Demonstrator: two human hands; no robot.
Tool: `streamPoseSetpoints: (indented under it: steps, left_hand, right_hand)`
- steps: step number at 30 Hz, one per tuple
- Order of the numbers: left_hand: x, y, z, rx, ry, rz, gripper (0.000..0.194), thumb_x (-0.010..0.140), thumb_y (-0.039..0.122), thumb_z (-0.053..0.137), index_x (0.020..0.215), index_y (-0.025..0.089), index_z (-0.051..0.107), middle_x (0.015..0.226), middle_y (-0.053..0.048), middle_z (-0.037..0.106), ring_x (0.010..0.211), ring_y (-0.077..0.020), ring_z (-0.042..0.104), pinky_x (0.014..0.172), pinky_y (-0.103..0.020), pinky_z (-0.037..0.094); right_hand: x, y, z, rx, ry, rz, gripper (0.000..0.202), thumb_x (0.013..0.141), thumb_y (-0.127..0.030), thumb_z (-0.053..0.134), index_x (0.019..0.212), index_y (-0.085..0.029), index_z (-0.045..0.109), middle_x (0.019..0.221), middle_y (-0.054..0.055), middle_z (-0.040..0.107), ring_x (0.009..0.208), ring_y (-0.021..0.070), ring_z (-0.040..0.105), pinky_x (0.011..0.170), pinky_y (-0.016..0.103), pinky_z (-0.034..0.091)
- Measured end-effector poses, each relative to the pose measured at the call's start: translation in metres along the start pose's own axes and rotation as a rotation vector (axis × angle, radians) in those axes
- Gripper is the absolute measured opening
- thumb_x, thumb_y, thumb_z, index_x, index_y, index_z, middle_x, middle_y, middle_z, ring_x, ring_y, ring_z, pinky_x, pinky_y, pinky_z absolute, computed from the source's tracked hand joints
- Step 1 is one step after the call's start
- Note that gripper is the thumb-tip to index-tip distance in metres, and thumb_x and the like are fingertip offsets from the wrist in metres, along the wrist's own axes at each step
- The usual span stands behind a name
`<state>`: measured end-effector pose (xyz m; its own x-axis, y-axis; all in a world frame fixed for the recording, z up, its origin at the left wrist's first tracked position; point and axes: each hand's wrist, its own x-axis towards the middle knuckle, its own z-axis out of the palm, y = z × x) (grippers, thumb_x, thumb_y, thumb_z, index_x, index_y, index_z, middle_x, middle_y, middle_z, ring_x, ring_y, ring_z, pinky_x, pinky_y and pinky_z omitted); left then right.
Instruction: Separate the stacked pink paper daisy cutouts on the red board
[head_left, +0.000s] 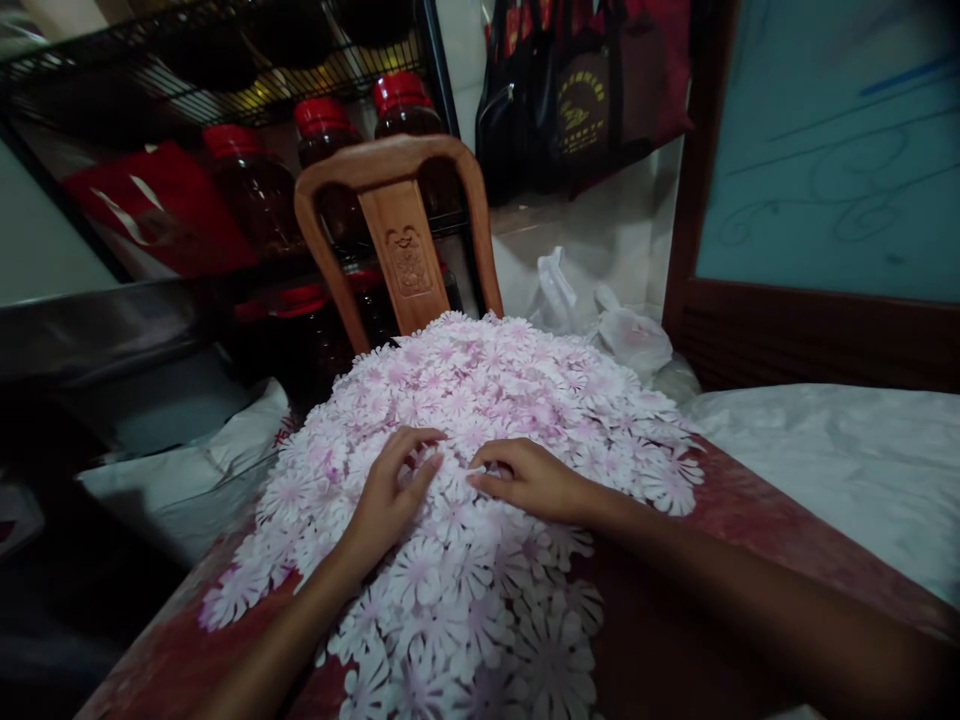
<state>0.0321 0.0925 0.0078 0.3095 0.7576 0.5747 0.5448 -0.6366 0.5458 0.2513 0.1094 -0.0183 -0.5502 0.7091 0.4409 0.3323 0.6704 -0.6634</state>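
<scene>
A big heap of white artificial flower pieces (pixel 517 390) with pink-tinted centres covers much of a red table (pixel 757 510). Over the middle of the heap rests my left hand (pixel 397 475), its fingers curved and the thumb held apart from them. Just to its right, my right hand (pixel 529 478) pinches the edge of a white flower piece (pixel 474 470) between thumb and forefinger. The two hands face each other with a small gap between the fingertips. Below them, looser flower pieces (pixel 420 580) spread toward the near side of the table.
A carved wooden chair (pixel 409 240) stands behind the table. Farther back, a black wire rack (pixel 217 60) holds red-lidded jars (pixel 255 190) and a red bag (pixel 157 210). Dark bags (pixel 577 100) hang on the wall. White sacking (pixel 840 460) lies at right, another white sack (pixel 217 440) at left.
</scene>
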Motion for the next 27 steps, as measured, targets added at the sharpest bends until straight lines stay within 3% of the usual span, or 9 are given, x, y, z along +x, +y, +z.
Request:
streamPoseSetpoints:
  steps: [3, 5, 8, 10, 14, 20, 22, 27]
  left_hand:
    - [-0.0009, 0.0012, -0.0019, 0.037, -0.045, 0.081, 0.018, 0.095, 0.027, 0.051, 0.104, 0.023, 0.066, 0.110, -0.005, 0.058, 0.110, -0.0199, 0.050, 0.099, -0.033, 0.035]
    - [-0.0026, 0.0023, -0.0008, -0.005, -0.080, 0.030, 0.022, 0.096, 0.030, 0.050, 0.111, 0.024, 0.064, 0.111, -0.005, 0.059, 0.109, -0.0193, 0.052, 0.099, -0.033, 0.036]
    - [-0.0045, 0.0024, 0.0030, -0.058, -0.131, -0.033, 0.036, 0.089, 0.035, 0.062, 0.123, 0.024, 0.057, 0.115, -0.005, 0.060, 0.106, -0.0187, 0.054, 0.094, -0.031, 0.040]
    - [-0.0047, 0.0014, 0.0053, -0.044, -0.141, -0.002, 0.036, 0.084, 0.035, 0.069, 0.117, 0.023, 0.060, 0.113, -0.004, 0.061, 0.105, -0.0186, 0.055, 0.094, -0.029, 0.040]
    - [-0.0038, -0.0003, 0.0069, -0.066, -0.094, -0.016, 0.014, 0.090, 0.032, 0.061, 0.096, 0.020, 0.065, 0.095, -0.002, 0.065, 0.092, -0.0155, 0.058, 0.086, -0.025, 0.042]
    - [-0.0033, 0.0018, 0.0053, -0.098, -0.077, -0.087, 0.014, 0.090, 0.032, 0.059, 0.088, 0.018, 0.061, 0.086, 0.000, 0.061, 0.084, -0.0140, 0.055, 0.079, -0.023, 0.040]
    - [-0.0033, 0.0026, 0.0045, -0.114, -0.096, -0.099, 0.016, 0.091, 0.032, 0.056, 0.086, 0.018, 0.060, 0.084, 0.000, 0.060, 0.082, -0.0139, 0.054, 0.077, -0.023, 0.040]
    - [-0.0027, 0.0036, 0.0041, -0.135, -0.082, -0.122, 0.014, 0.091, 0.032, 0.056, 0.088, 0.018, 0.059, 0.084, 0.001, 0.058, 0.082, -0.0137, 0.052, 0.077, -0.022, 0.040]
  right_hand:
    - [-0.0004, -0.0026, -0.0018, 0.049, 0.005, 0.058, 0.025, 0.093, -0.038, 0.052, 0.090, -0.017, 0.064, 0.072, -0.001, 0.056, 0.064, 0.0105, 0.048, 0.059, 0.022, 0.032]
    - [-0.0004, -0.0035, -0.0022, 0.083, 0.011, 0.072, 0.026, 0.094, -0.039, 0.049, 0.090, -0.017, 0.062, 0.073, -0.001, 0.055, 0.065, 0.0108, 0.048, 0.060, 0.022, 0.033]
    - [0.0002, -0.0026, -0.0016, 0.094, 0.033, 0.064, 0.029, 0.096, -0.040, 0.044, 0.084, -0.017, 0.058, 0.072, -0.001, 0.053, 0.066, 0.0111, 0.047, 0.062, 0.023, 0.034]
    - [0.0007, -0.0014, -0.0007, 0.085, 0.039, 0.058, 0.032, 0.097, -0.040, 0.042, 0.079, -0.017, 0.054, 0.070, -0.001, 0.051, 0.066, 0.0113, 0.047, 0.063, 0.024, 0.033]
    - [0.0014, -0.0003, 0.0001, 0.087, 0.033, 0.059, 0.034, 0.098, -0.042, 0.040, 0.077, -0.017, 0.052, 0.072, -0.001, 0.051, 0.068, 0.0116, 0.047, 0.064, 0.025, 0.034]
    - [0.0002, -0.0014, 0.0004, 0.139, 0.032, 0.086, 0.040, 0.095, -0.049, 0.044, 0.071, -0.018, 0.045, 0.067, -0.003, 0.043, 0.064, 0.0102, 0.040, 0.060, 0.024, 0.032]
    - [-0.0008, -0.0013, 0.0013, 0.200, 0.033, 0.104, 0.037, 0.093, -0.050, 0.048, 0.075, -0.018, 0.048, 0.066, -0.003, 0.043, 0.062, 0.0097, 0.040, 0.058, 0.023, 0.031]
    - [-0.0018, 0.0006, 0.0030, 0.276, 0.002, 0.097, 0.033, 0.086, -0.045, 0.062, 0.107, -0.020, 0.055, 0.076, -0.003, 0.056, 0.061, 0.0090, 0.045, 0.056, 0.022, 0.032]
